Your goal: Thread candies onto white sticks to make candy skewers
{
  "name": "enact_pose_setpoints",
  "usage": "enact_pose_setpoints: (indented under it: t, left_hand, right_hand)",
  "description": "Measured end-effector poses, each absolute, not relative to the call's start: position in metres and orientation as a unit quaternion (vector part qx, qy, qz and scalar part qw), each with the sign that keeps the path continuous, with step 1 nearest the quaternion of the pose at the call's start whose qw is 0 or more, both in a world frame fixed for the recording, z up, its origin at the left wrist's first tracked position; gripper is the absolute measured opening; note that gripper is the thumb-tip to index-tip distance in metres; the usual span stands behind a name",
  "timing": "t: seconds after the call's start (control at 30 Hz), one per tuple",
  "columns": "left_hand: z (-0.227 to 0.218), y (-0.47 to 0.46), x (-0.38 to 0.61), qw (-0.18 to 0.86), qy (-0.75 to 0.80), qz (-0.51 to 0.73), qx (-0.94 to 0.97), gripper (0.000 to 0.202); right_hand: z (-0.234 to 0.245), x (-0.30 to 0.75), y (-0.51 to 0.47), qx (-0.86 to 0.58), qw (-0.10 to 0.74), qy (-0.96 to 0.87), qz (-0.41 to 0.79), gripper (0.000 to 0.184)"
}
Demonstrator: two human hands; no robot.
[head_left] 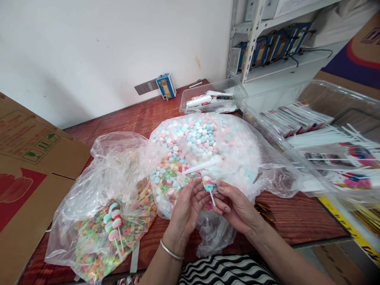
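Observation:
A candy skewer (209, 185) on a white stick, with a blue piece near its lower end, is between my hands. Clear printed wrapping seems to surround it. My left hand (187, 202) cups its left side, fingers curled against the wrapping. On the right, my right hand (234, 205) pinches the wrapping beside the stick. Beneath and beyond both hands lies a big clear bag of pastel candies (204, 136), with several white sticks (202, 165) on top. More candy skewers (113, 226) rest on a bag of colourful gummy rings (92, 237) at the left.
Cardboard boxes flank the wooden table (299, 221); the left box (44, 158) stands close. A clear bin (276, 152) at right holds sticks and printed packets. Behind the candy bag sit a small tray (190, 97) with tubes and a blue device (166, 86) by the wall.

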State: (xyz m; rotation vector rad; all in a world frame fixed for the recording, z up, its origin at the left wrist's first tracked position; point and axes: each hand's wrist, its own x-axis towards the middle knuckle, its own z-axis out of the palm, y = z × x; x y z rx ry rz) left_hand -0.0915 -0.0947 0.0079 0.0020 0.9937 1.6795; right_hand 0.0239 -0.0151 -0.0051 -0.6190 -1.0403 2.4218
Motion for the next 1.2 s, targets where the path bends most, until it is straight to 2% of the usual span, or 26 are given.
enact_pose_setpoints:
  t: [0.1,0.23,0.3,0.37,0.5,0.63,0.7,0.8,0.9,0.97,1.1,1.2]
  left_hand:
    - [0.002,-0.083,-0.086,0.617,0.336,0.708,-0.073,0.034]
    - [0.002,-0.065,-0.083,0.534,0.336,0.752,-0.191,0.017]
    - [0.004,-0.061,-0.086,0.483,0.366,0.77,-0.199,0.009]
    - [0.007,-0.059,-0.089,0.457,0.385,0.779,-0.189,0.01]
    - [0.01,-0.059,-0.09,0.44,0.405,0.79,-0.132,0.021]
    - [0.012,-0.059,-0.088,0.442,0.405,0.796,-0.082,0.028]
    - [0.014,-0.06,-0.089,0.449,0.384,0.801,-0.1,0.023]
    - [0.016,-0.062,-0.092,0.453,0.34,0.808,-0.159,0.015]
    - [0.017,-0.063,-0.095,0.45,0.303,0.823,-0.168,0.019]
    - [0.017,-0.062,-0.096,0.459,0.287,0.825,-0.162,0.021]
    - [0.02,-0.057,-0.096,0.484,0.266,0.817,-0.167,0.008]
    - [0.021,-0.053,-0.093,0.466,0.3,0.814,-0.171,0.006]
  right_hand:
    - [-0.008,0.023,-0.025,-0.18,0.192,-0.263,0.928,0.021]
    - [-0.015,0.026,-0.028,-0.201,0.159,-0.313,0.915,0.021]
    - [-0.014,0.032,-0.025,-0.254,0.174,-0.426,0.851,0.02]
    - [-0.01,0.04,-0.022,-0.291,0.215,-0.557,0.748,0.02]
    - [0.003,0.054,-0.027,-0.232,0.24,-0.758,0.561,0.018]
    - [-0.001,0.056,-0.036,-0.195,0.239,-0.842,0.442,0.025]
    - [-0.006,0.054,-0.038,-0.204,0.254,-0.836,0.442,0.029]
    - [-0.008,0.051,-0.038,-0.234,0.252,-0.782,0.521,0.028]
    - [-0.004,0.049,-0.039,-0.25,0.236,-0.708,0.617,0.029]
    - [-0.004,0.05,-0.039,-0.247,0.235,-0.693,0.635,0.032]
    - [-0.011,0.051,-0.04,-0.207,0.261,-0.797,0.503,0.04]
    - [-0.015,0.048,-0.041,-0.16,0.267,-0.864,0.395,0.05]
